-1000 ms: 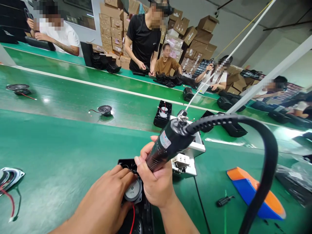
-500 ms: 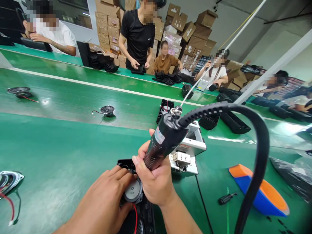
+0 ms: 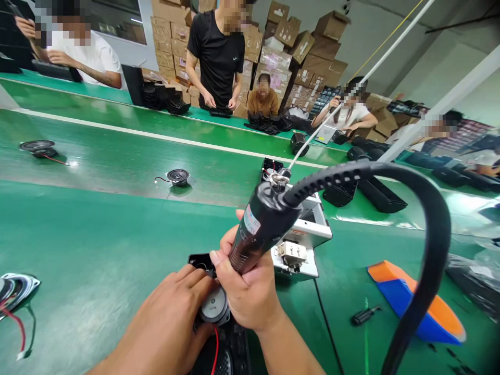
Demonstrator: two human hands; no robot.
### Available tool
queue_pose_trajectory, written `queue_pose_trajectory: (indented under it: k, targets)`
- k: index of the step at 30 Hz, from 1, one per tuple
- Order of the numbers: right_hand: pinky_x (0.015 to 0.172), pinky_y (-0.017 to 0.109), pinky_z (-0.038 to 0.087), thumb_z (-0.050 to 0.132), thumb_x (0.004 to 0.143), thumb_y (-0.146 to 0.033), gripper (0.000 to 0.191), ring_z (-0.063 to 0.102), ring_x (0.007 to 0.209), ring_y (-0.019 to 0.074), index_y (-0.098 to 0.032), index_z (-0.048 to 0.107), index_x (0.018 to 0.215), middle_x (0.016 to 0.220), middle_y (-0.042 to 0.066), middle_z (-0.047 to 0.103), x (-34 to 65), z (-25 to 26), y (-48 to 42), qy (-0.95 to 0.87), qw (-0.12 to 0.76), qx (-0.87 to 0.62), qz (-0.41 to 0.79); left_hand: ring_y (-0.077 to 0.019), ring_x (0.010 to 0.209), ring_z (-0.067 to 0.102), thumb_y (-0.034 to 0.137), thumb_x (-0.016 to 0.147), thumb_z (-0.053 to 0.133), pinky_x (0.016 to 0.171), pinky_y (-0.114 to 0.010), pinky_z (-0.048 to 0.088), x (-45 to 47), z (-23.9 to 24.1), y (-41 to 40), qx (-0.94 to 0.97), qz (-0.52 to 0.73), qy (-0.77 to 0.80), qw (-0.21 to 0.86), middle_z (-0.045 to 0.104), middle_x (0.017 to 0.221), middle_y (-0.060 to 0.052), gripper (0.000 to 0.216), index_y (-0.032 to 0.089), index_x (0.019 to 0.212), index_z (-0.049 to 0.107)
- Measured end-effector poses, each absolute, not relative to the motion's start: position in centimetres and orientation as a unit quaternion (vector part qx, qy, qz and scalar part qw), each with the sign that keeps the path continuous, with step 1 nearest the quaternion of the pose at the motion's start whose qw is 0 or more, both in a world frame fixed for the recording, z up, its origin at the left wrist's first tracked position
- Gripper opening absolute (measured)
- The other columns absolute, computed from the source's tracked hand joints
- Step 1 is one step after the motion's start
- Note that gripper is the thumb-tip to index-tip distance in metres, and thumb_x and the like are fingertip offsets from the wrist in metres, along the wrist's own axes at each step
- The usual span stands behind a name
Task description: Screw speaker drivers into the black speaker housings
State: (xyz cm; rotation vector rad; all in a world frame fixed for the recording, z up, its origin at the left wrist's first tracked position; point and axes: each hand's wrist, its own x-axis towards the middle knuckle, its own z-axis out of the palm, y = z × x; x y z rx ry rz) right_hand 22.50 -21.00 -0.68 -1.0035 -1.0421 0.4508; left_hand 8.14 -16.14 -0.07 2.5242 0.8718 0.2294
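My right hand [image 3: 246, 291] grips a black electric screwdriver [image 3: 261, 224], held upright with its tip hidden behind my fingers, over a black speaker housing [image 3: 230, 344] on the green table. A thick black cable [image 3: 425, 219] arcs from the tool's top to the right. My left hand [image 3: 172, 323] rests flat on the housing, fingers against a round silver speaker driver [image 3: 214, 304] with a red wire [image 3: 214, 349]. Most of the housing is hidden under my hands.
A white metal fixture [image 3: 302, 242] stands just behind the tool. An orange and blue tray [image 3: 417, 304] and a small black bit [image 3: 363, 315] lie right. Loose speakers [image 3: 177, 177] ride the conveyor belt [image 3: 117, 161]; another speaker [image 3: 15, 289] lies left. Several people work at the far side.
The speakers on the belt have drifted right. The screwdriver has tipped slightly and shifted a little left; my hands stay on the housing.
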Motion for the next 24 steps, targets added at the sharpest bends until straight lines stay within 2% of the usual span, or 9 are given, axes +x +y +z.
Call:
queue_pose_trajectory:
  k: [5, 7, 10, 18, 24]
  targets:
    - [0.068, 0.025, 0.057, 0.075, 0.098, -0.016, 0.027, 0.055, 0.073, 0.0125, -0.030, 0.057, 0.113, 0.090, -0.007, 0.059, 22.4, -1.2, -21.1, -0.462, 0.732, -0.461, 0.196, -0.0397, 0.141, 0.073, 0.006, 0.074, 0.072, 0.126, -0.057, 0.058, 7.1, -0.8, -16.2, 0.920, 0.032, 0.313, 0.233, 0.084, 0.137, -0.009, 0.059, 0.029, 0.126, 0.085]
    - [0.065, 0.024, 0.055, 0.075, 0.098, -0.016, 0.027, 0.054, 0.070, 0.0122, -0.030, 0.057, 0.112, 0.088, -0.008, 0.058, 22.3, -1.4, -21.2, -0.465, 0.731, -0.459, 0.198, -0.0403, 0.143, 0.071, 0.003, 0.074, 0.069, 0.129, -0.061, 0.056, 7.0, -0.9, -16.2, 0.922, 0.009, 0.309, 0.234, 0.082, 0.139, -0.012, 0.058, 0.026, 0.126, 0.084]
    - [0.061, 0.025, 0.053, 0.074, 0.098, -0.016, 0.023, 0.053, 0.066, 0.0124, -0.030, 0.058, 0.108, 0.085, -0.008, 0.056, 22.4, -1.5, -21.2, -0.475, 0.725, -0.455, 0.204, -0.0402, 0.147, 0.069, 0.002, 0.078, 0.068, 0.132, -0.064, 0.053, 7.1, -1.1, -16.1, 0.924, 0.007, 0.300, 0.236, 0.081, 0.143, -0.014, 0.061, 0.023, 0.133, 0.083]
    - [0.066, 0.026, 0.057, 0.076, 0.096, -0.017, 0.021, 0.057, 0.068, 0.0133, -0.028, 0.060, 0.103, 0.087, -0.006, 0.062, 22.2, -1.3, -21.2, -0.475, 0.728, -0.448, 0.207, -0.0422, 0.152, 0.066, 0.005, 0.076, 0.069, 0.138, -0.066, 0.048, 7.1, -1.4, -16.0, 0.925, 0.016, 0.296, 0.237, 0.078, 0.150, -0.015, 0.071, 0.022, 0.144, 0.081]
    - [0.062, 0.022, 0.055, 0.078, 0.095, -0.016, 0.026, 0.055, 0.067, 0.0110, -0.028, 0.058, 0.106, 0.087, -0.008, 0.059, 21.8, -1.6, -20.8, -0.444, 0.749, -0.457, 0.182, -0.0421, 0.149, 0.066, 0.006, 0.077, 0.073, 0.136, -0.064, 0.047, 7.3, -1.2, -15.7, 0.922, 0.005, 0.310, 0.231, 0.079, 0.145, -0.014, 0.059, 0.024, 0.132, 0.082]
